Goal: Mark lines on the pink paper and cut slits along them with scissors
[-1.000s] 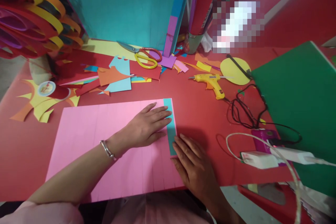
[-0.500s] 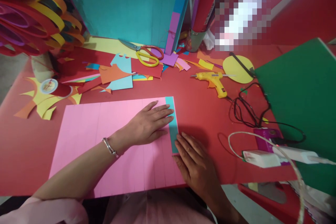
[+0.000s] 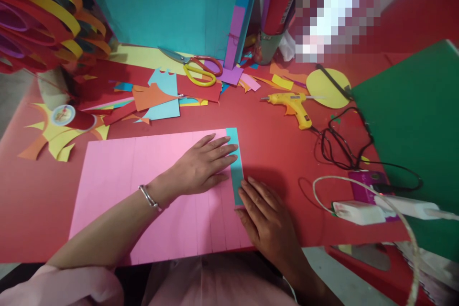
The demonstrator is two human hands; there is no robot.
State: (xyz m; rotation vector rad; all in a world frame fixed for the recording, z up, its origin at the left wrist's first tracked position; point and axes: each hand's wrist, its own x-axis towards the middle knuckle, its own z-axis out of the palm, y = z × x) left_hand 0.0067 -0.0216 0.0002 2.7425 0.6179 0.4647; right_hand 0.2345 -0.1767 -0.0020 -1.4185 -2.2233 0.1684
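Note:
A large pink paper sheet (image 3: 125,186), scored with lengthwise lines, lies flat on the red table (image 3: 272,153). A narrow teal paper strip (image 3: 236,172) runs along its right edge. My left hand (image 3: 202,165) lies flat on the pink sheet, fingers stretched out, fingertips reaching the teal strip. My right hand (image 3: 263,215) rests flat at the sheet's lower right corner, fingers extended, their tips at the lower end of the teal strip. Neither hand holds anything.
A yellow glue gun (image 3: 292,105) with a black cord (image 3: 344,153) lies to the right. Yellow-handled scissors (image 3: 199,69) sit among paper scraps at the back. A green board (image 3: 412,129) leans at right, beside a white charger (image 3: 355,213). A tape roll (image 3: 63,115) is at left.
Both hands stay flat in place on the paper. The view has shifted slightly; nothing was picked up or let go.

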